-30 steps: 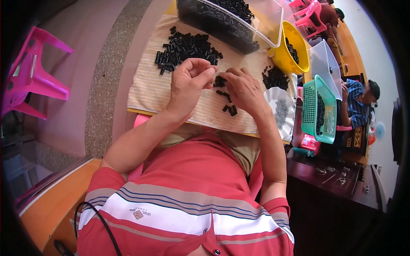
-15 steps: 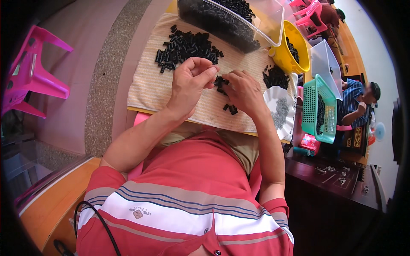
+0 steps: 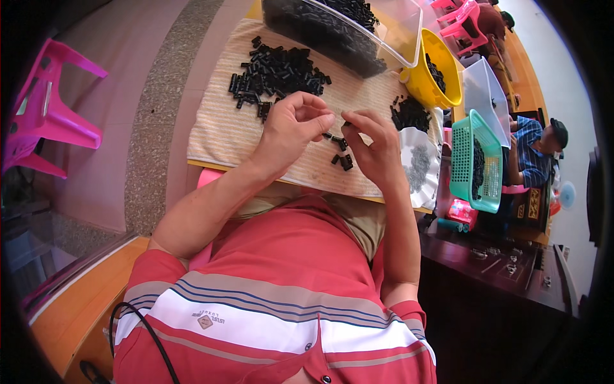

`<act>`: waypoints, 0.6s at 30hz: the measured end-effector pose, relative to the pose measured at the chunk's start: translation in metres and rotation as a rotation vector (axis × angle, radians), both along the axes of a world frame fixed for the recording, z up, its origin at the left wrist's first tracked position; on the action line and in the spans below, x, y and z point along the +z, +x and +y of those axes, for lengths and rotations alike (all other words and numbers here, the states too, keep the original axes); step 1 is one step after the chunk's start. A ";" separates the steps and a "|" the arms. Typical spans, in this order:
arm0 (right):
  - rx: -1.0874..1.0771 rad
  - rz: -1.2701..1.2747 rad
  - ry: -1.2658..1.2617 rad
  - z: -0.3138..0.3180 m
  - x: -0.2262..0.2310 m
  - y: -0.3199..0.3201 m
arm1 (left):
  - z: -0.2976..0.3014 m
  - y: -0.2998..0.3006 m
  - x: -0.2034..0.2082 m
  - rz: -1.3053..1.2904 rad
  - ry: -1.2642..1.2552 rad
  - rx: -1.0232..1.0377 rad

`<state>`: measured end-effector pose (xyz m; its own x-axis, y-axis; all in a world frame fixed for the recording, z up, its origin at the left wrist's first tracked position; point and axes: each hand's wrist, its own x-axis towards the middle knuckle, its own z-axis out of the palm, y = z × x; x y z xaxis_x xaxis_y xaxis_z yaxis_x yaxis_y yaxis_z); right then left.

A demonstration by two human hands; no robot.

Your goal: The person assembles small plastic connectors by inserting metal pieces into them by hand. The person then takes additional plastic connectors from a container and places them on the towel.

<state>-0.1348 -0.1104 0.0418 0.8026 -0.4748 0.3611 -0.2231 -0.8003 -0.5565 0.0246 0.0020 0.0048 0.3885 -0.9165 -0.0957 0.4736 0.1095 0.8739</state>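
Observation:
Over the towel-covered table my left hand [image 3: 291,131] is closed in a pinch, thumb against forefinger; what it holds, if anything, is too small to make out. Close to its right, my right hand [image 3: 376,146] pinches a small black cylindrical piece [image 3: 346,123] between thumb and fingertips. A few loose black pieces [image 3: 343,161] lie on the striped towel [image 3: 217,131] just below the fingers. Beyond my left hand spreads a heap of short black cylinders [image 3: 281,72]. A smaller heap of black parts [image 3: 410,115] lies right of my right hand, above a white scalloped plate [image 3: 409,142] with tiny greyish bits.
A clear bin [image 3: 403,38] of black pieces stands at the far edge, beside a yellow basket [image 3: 441,93]. Farther right are a green basket [image 3: 489,198], a translucent bin [image 3: 480,83] and a seated person [image 3: 531,150]. A pink stool [image 3: 64,118] stands left.
My right hand has lifted off the loose pieces on the towel, uncovering them, and now pinches one. My left hand has shifted slightly right. The seated person's hand has dropped from the head.

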 end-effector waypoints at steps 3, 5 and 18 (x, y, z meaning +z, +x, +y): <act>0.014 -0.074 0.039 0.014 0.002 0.000 | 0.000 -0.004 -0.005 -0.049 -0.006 -0.106; 0.007 -0.117 0.096 0.018 -0.001 0.000 | 0.001 -0.006 -0.004 -0.075 -0.024 -0.129; -0.033 -0.212 0.035 0.029 -0.011 -0.011 | 0.005 -0.005 0.000 0.225 0.062 -0.244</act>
